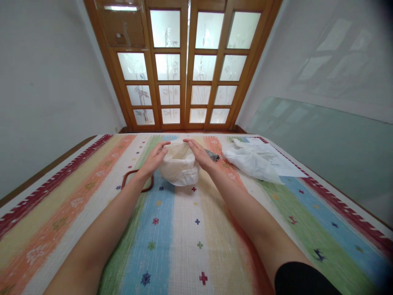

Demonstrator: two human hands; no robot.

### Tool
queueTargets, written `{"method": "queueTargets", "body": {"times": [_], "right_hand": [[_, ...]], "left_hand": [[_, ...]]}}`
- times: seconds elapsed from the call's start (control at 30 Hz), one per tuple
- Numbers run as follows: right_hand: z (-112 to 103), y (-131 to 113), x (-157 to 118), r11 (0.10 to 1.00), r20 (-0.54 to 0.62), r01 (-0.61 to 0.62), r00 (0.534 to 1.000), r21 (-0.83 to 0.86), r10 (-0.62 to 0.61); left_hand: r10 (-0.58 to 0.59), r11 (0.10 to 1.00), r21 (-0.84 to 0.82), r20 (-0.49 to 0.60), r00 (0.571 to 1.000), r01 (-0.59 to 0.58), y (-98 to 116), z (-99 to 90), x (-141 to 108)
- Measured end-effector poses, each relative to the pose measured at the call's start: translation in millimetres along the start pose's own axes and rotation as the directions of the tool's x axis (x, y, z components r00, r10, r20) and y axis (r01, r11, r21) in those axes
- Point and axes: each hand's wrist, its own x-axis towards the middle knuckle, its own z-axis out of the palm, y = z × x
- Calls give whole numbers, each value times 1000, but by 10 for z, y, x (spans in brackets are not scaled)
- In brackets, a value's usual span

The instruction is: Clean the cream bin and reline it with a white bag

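Head view, going left to right: a brown loop (123, 180) is lying on the striped tablecloth (186, 229), partly hidden behind the left forearm. Just beyond it, the left hand (156, 157) is reaching to the near bag's left side, open, its fingers stretched toward the rim. Between the two hands, that whitish bag (179, 174) is standing on the cloth, its mouth gaping upward and its sides sagging in folds. The right hand (199, 152) is lying along the bag's right side, also open, fingers slanting over the edge; whether either thumb is pinching the rim, I cannot tell. Just right of that hand, a small gray item (212, 155) is showing, too little of it to name. Farther right, a crumpled plastic bag (245, 157) is resting partly over some paper (285, 159).

Judging by the pose, the person is spreading or steadying the bag's mouth. The next move is probably calling for light, even pressure from both sides, since the soft wall is looking ready to fold inward.
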Motion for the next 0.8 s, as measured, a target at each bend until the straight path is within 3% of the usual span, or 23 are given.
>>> {"method": "queueTargets", "body": {"times": [0.1, 0.2, 0.3, 0.4, 0.47, 0.53, 0.6, 0.67, 0.8], "right_hand": [[86, 114, -3, 990, -28, -96, 995, 100, 100], [65, 170, -17, 988, -44, -109, 992, 113, 115], [-40, 113, 11, 998, -114, -55, 992, 16, 57], [-145, -91, 60, 995, -154, 69, 985, -75, -80], [-169, -275, 92, 976, -35, 146, 988, -160, -153], [-141, -441, 137, 919, 174, 220, 970, -327, -171], [-65, -545, 218, 832, 406, 302, 908, -465, -103], [42, -571, 345, 777, 584, 362, 812, -514, 8], [291, -442, 647, 782, 774, 387, 605, -489, 185]], "left_hand": [[7, 999, 44, 35, 999, -8, -30, -25, -21], [73, 986, 145, 42, 996, -78, 3, -41, -39], [114, 968, 218, 48, 992, -122, 32, -24, -54], [148, 958, 243, 31, 988, -151, 34, 12, -66], [157, 956, 247, 25, 987, -158, 30, 32, -71], [152, 957, 244, 32, 988, -155, 25, 44, -77], [134, 967, 217, 29, 991, -137, 22, 55, -91], [105, 981, 164, 3, 994, -104, 20, 71, -112], [68, 996, 52, -26, 997, -67, 11, 114, -151]]}}
